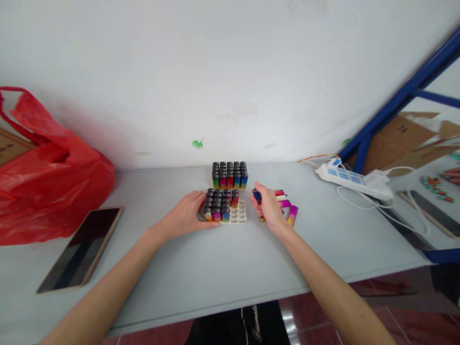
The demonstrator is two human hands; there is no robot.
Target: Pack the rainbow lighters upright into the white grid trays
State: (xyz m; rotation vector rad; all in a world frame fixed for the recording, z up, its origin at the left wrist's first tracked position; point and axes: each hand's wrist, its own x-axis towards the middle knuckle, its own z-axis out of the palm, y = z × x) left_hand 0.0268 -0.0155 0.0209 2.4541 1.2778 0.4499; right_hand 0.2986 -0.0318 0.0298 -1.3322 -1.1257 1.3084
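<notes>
A white tray (237,216) on the table holds rows of upright lighters (216,203) with black tops; its right-hand slots show bare. My left hand (189,213) rests at the tray's left side, fingers curved round its edge and the thumb along the near side. Right of the tray, my right hand (269,206) is closed round a lighter with a dark blue top (256,195). Beside and partly behind that hand lie several loose lighters, among them a pink and yellow one (293,215). Behind the tray stands another block of upright lighters (230,176).
At the left are a red plastic bag (53,177) and a dark phone or tablet (81,249). A white power strip (354,182) with cables lies at the right, near a blue metal frame (366,143). Beyond it are cardboard boxes (398,139) and part of another person's hand.
</notes>
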